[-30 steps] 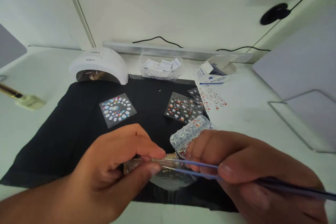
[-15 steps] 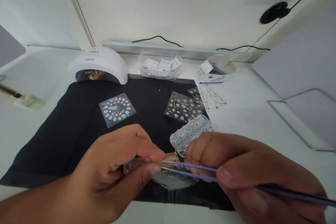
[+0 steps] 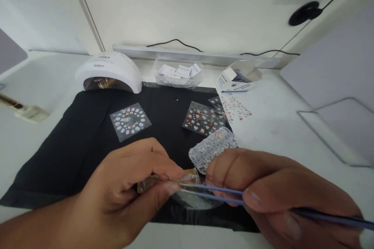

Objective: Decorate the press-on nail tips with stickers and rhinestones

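Note:
My right hand (image 3: 280, 190) is closed around purple-blue tweezers (image 3: 217, 194), their metal tips pointing left. At the fingertips of my left hand (image 3: 131, 186), thumb and index finger pinch together, and the tweezer tips reach in against them. What this pinch holds is hidden. Below the hands lies a clear plastic piece (image 3: 194, 201) beside a brownish-gold object (image 3: 191, 171), both partly covered. A clear compartment case (image 3: 214, 148) of small rhinestones sits just behind my right fingers.
A black mat (image 3: 163, 124) carries a white-oval sticker sheet (image 3: 130, 121) and a patterned sticker sheet (image 3: 201, 118). Behind stand a white nail lamp (image 3: 109, 68), a plastic tub (image 3: 178, 76) of packets and an open carton (image 3: 238, 79). A polish bottle (image 3: 32, 113) lies left.
The tweezers in my right hand have shifted slightly right and down, their tips a little farther out from my left fingers. My left hand keeps its pinch.

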Demonstrator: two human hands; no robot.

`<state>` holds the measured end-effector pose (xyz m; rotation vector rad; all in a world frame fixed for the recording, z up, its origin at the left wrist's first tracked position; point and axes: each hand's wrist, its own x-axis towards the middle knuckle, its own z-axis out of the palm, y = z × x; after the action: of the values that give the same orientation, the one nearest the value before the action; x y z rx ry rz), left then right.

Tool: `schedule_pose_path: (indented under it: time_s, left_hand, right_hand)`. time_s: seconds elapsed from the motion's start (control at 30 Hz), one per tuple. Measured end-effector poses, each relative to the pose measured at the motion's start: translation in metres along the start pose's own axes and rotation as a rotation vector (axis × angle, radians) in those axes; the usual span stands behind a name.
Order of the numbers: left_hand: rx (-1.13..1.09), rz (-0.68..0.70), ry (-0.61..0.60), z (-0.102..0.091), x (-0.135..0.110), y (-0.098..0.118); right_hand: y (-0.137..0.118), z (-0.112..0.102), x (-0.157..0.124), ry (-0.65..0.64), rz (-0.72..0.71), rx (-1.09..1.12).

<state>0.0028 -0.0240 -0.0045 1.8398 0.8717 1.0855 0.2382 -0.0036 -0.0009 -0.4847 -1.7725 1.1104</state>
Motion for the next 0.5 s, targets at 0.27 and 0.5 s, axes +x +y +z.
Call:
schedule_pose_path:
  time_s: [0.27,0.5]
  left_hand:
    - [0.004,0.006,0.020,0.0023,0.0014,0.0003]
    - [0.008,0.002,0.002,0.0013,0.0011,0.0019]
  right_hand:
    - [0.0006,0.0014,-0.0010,0.017,0.012,0.026]
    - [0.0013,-0.0006,-0.0021,-0.007,0.034,0.056]
